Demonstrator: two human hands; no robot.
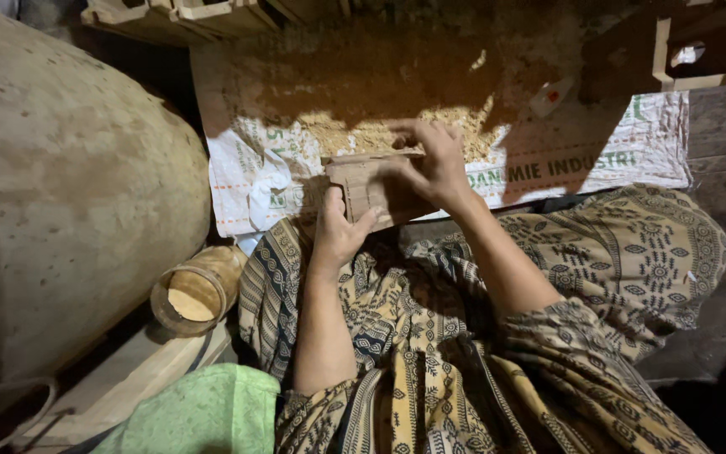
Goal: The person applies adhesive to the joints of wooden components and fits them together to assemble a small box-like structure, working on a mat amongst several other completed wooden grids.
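A small box-shaped wooden piece rests on my lap at the edge of a white woven sack. My left hand grips its near left side, thumb along the front face. My right hand presses on its top right end, fingers curled over the far edge. Whether the right hand holds sandpaper or a tool is hidden. Sawdust lies heaped on the sack just beyond the piece.
A large rounded clay-coloured vessel fills the left. A wooden cup-like cylinder lies beside my left knee. Wooden frames stand at the top right, planks at the top left. Green cloth lies at the bottom left.
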